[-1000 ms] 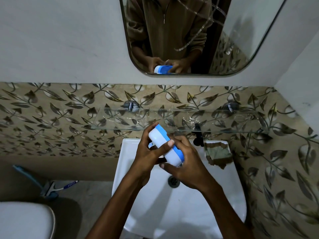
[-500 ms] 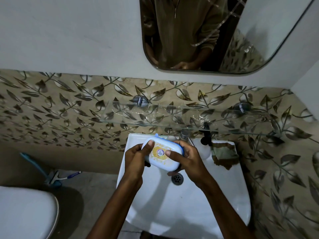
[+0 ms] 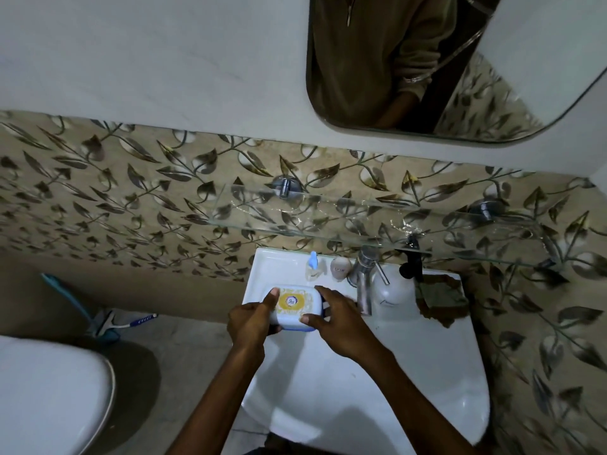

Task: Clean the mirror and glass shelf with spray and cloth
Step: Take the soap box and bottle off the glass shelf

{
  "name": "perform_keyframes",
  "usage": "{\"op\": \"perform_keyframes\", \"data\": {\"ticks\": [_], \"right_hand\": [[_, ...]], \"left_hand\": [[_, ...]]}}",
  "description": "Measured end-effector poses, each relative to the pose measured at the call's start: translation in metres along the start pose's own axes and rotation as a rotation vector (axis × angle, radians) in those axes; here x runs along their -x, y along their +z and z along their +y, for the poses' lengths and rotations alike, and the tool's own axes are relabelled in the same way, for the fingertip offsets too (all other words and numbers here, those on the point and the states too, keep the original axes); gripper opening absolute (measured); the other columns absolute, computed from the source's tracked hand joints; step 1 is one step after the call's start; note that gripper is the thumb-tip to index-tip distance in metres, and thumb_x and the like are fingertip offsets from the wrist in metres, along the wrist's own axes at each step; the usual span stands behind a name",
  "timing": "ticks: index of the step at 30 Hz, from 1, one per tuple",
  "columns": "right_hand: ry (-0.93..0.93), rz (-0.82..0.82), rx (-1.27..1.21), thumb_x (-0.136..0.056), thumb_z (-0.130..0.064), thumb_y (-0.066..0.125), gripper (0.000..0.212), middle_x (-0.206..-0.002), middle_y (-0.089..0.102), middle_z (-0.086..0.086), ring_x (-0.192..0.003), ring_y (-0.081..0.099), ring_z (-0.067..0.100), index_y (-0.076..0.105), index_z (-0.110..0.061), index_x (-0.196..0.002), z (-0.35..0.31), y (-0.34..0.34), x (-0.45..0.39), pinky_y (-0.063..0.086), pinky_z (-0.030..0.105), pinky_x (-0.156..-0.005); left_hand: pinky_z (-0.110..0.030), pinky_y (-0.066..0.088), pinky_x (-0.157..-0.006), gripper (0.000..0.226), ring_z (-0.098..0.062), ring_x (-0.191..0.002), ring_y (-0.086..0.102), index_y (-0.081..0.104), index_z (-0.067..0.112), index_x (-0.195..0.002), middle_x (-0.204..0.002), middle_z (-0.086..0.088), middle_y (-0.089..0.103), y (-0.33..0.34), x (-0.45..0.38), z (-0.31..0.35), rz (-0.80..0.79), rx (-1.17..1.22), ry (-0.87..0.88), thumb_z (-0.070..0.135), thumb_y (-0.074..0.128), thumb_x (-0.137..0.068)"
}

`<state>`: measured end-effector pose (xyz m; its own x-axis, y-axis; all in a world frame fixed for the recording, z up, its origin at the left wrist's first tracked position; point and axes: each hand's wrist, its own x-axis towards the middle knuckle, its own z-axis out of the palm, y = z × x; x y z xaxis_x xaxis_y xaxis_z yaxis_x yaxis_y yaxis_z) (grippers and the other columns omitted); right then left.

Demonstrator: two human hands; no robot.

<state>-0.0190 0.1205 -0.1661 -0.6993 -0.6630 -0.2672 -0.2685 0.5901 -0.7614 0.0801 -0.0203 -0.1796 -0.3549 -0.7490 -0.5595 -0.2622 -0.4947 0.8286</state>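
- The soap box (image 3: 295, 308), held up near the glass shelf (image 3: 377, 221) a second ago, has been lowered to the back-left corner of the basin (image 3: 377, 372) and turned label up.
- The box is gripped at its left end by the left hand (image 3: 251, 323), thumb laid over the lid; the fingers below cannot be made out.
- Its right end is held by the right hand (image 3: 338, 318), thumb at the front edge and fingers curled over the far side.
- Whether the box already rests on the rim or is just above it cannot be told.
- The shelf is seen bare, with dried marks across the glass; the mirror (image 3: 427, 60) hangs above it, at the upper right.
- A cloth (image 3: 440, 298) lies crumpled at the back-right corner of the basin, just beside a white pump bottle (image 3: 392, 289) and the tap (image 3: 363, 277).
- A small blue-capped bottle (image 3: 312, 266) and a pale item (image 3: 340, 269) stand along the back edge; no spray bottle can be identified with certainty.
- The step in hand is judged to be clearing the shelf, close to done.
- Next, the box would need to be released, and the spray and cloth taken up.
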Motion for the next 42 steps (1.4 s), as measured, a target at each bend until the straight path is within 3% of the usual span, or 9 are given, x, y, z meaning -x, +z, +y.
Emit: {"op": "perform_keyframes", "data": {"ticks": [6,14,18,20,23,25,32,37,42], "right_hand": [[-0.201,0.041,0.434,-0.081,-0.046,0.075,0.092,-0.150,0.040,0.004,-0.136,0.039,0.024,0.030,-0.014,-0.154,-0.009,0.013,-0.025,0.037,0.042,-0.109],[-0.360,0.072,0.831,-0.060,-0.031,0.078,0.085,-0.113,0.059,0.013,-0.098,0.057,0.032,0.051,-0.004,-0.136,-0.035,0.037,-0.083,0.042,0.045,-0.091],[-0.324,0.063,0.958,-0.067,-0.026,0.075,0.080,-0.116,0.059,0.013,-0.101,0.057,0.031,0.045,-0.003,-0.138,-0.047,0.044,-0.106,0.032,0.042,-0.093],[-0.289,0.047,0.999,-0.071,-0.022,0.072,0.077,-0.119,0.058,0.013,-0.106,0.057,0.030,0.042,-0.002,-0.139,-0.050,0.047,-0.114,0.030,0.042,-0.098],[-0.240,0.034,1.044,-0.075,-0.017,0.068,0.073,-0.123,0.057,0.014,-0.112,0.055,0.030,0.040,0.000,-0.139,-0.052,0.050,-0.121,0.033,0.041,-0.102],[-0.218,0.033,1.071,-0.077,-0.016,0.067,0.070,-0.124,0.056,0.016,-0.115,0.053,0.031,0.038,0.001,-0.139,-0.051,0.053,-0.124,0.034,0.040,-0.103],[-0.163,0.006,1.115,-0.085,-0.023,0.068,0.069,-0.131,0.054,0.015,-0.123,0.050,0.030,0.036,0.002,-0.140,-0.050,0.059,-0.133,0.032,0.036,-0.107],[-0.149,0.028,1.095,-0.087,-0.025,0.067,0.064,-0.130,0.056,0.014,-0.123,0.051,0.029,0.040,0.001,-0.139,-0.045,0.059,-0.135,0.032,0.036,-0.109],[-0.149,0.075,1.108,-0.084,-0.028,0.070,0.074,-0.133,0.056,0.016,-0.126,0.049,0.031,0.038,0.003,-0.142,-0.038,0.064,-0.136,0.028,0.039,-0.115]], "left_hand": [[-0.026,0.059,-0.046,0.032,-0.027,-0.064,0.073,0.075,-0.002,-0.080,-0.082,-0.020,0.076,-0.003,-0.039,0.009,-0.071,-0.067,-0.002,0.028,0.082,-0.089],[-0.027,0.059,-0.049,0.032,-0.029,-0.078,0.072,0.074,-0.006,-0.104,-0.099,-0.023,0.075,0.002,-0.099,0.026,-0.086,-0.193,0.076,0.024,0.074,-0.095],[-0.045,0.063,-0.081,0.051,-0.037,-0.105,0.069,0.055,-0.003,-0.135,-0.119,-0.016,0.066,0.007,-0.111,0.028,-0.052,-0.251,0.146,0.018,0.074,-0.094],[-0.048,0.059,-0.091,0.050,-0.036,-0.108,0.068,0.056,0.002,-0.130,-0.116,-0.013,0.065,0.008,-0.114,0.028,-0.042,-0.326,0.208,0.019,0.077,-0.089],[-0.030,0.045,-0.080,0.028,-0.026,-0.096,0.062,0.066,0.002,-0.115,-0.104,-0.010,0.067,0.010,-0.115,0.026,-0.089,-0.463,0.252,0.011,0.074,-0.091],[-0.029,0.041,-0.074,0.025,-0.028,-0.094,0.064,0.070,0.001,-0.112,-0.103,-0.011,0.071,0.011,-0.117,0.023,-0.129,-0.521,0.261,0.013,0.074,-0.090],[-0.041,0.058,-0.089,0.045,-0.029,-0.105,0.071,0.071,0.008,-0.119,-0.115,-0.011,0.076,0.013,-0.126,0.015,-0.184,-0.596,0.284,0.024,0.079,-0.078],[-0.050,0.058,-0.092,0.064,-0.029,-0.107,0.069,0.064,0.011,-0.116,-0.117,-0.009,0.073,0.016,-0.142,-0.002,-0.217,-0.595,0.318,0.042,0.069,-0.060],[-0.041,0.058,-0.090,0.060,-0.030,-0.110,0.069,0.066,0.008,-0.121,-0.120,-0.013,0.073,0.019,-0.121,0.012,-0.231,-0.596,0.339,0.026,0.070,-0.064]]}}
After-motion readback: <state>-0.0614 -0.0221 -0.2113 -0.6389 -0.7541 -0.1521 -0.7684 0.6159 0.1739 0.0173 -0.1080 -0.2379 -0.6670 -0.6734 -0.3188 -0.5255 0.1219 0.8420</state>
